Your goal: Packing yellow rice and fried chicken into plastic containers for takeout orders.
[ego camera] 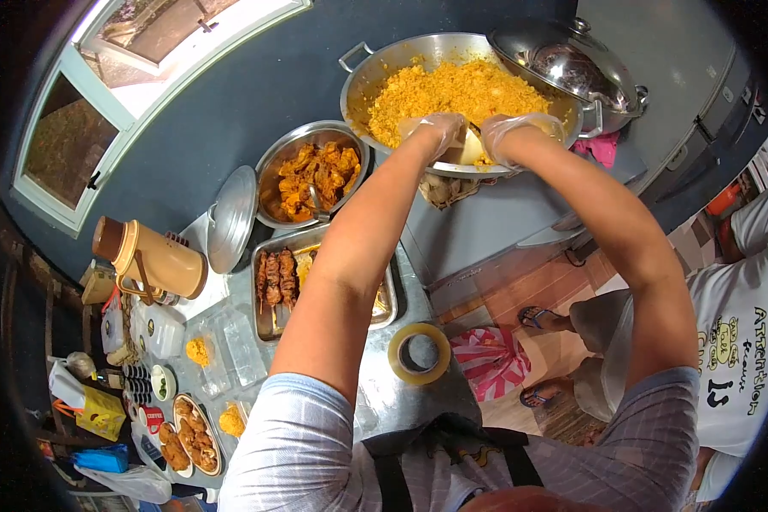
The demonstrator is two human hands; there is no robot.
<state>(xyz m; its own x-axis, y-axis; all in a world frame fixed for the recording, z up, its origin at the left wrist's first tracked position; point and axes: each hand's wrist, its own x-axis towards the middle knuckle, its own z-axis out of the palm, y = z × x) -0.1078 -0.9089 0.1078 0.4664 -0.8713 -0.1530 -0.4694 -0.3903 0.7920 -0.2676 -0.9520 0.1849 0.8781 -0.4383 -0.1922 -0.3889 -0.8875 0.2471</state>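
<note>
A wide metal pan (355, 102) holds a heap of yellow rice (448, 93). My left hand (445, 128), in a clear plastic glove, is over the pan's near side. Close beside it is my right hand (509, 134), gloved the same way. A smooth cream-coloured object (468, 150) shows between the two hands, above the near rim. A thin dark edge lies by the right fingers. Most of my fingers are hidden behind the hands, so I cannot tell which hand grips the object.
A domed lid (569, 64) leans at the pan's right. Leftward stand a pot of sauced meat (320, 176), a tray (393, 307) with skewers (275, 278), a tape roll (393, 352), a thermos jug (166, 259) and clear containers (240, 349) with rice. A person (736, 333) stands at right.
</note>
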